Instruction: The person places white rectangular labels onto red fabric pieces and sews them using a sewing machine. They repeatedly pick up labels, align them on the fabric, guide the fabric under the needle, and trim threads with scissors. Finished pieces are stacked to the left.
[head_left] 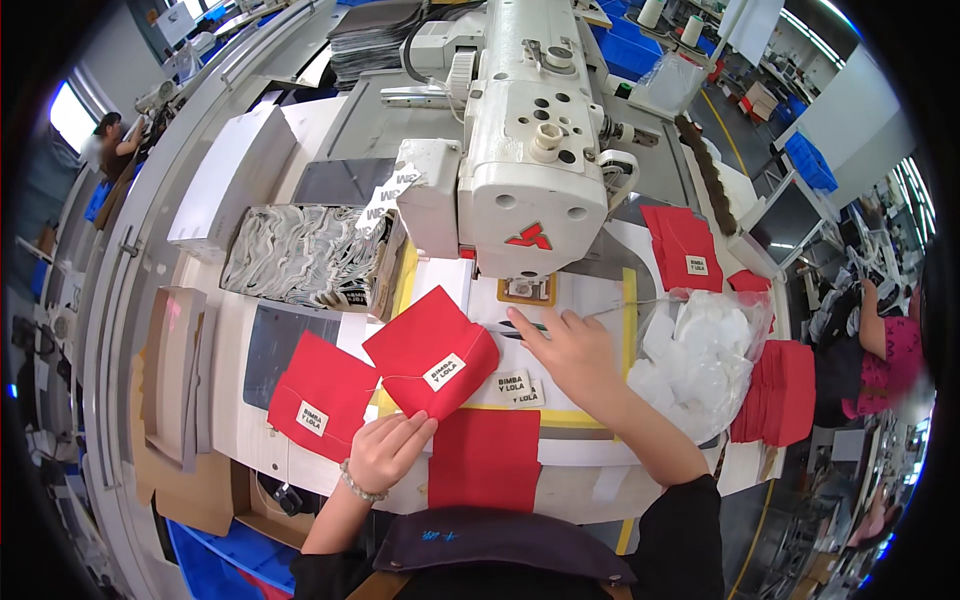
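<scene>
My left hand [388, 452], with a beaded bracelet at the wrist, pinches the lower edge of a folded red fabric piece [415, 335]. A white label [444, 372] sits on that piece. A second labelled red piece [318, 395] lies to its left, a thread running between them. My right hand [572, 358] is by the needle area, closed around what look like small thread snips [508, 331]; its fingers partly hide them. Two loose labels [514, 384] lie below the snips, and a plain red piece [484, 462] is at the table's front edge.
A large white sewing machine [535, 190] stands ahead. On the left are a box of bundled labels [300, 258] and a cardboard tray [172, 375]. A plastic bag of white pieces [695, 365], a red fabric stack [776, 393] and labelled red pieces [684, 246] are right.
</scene>
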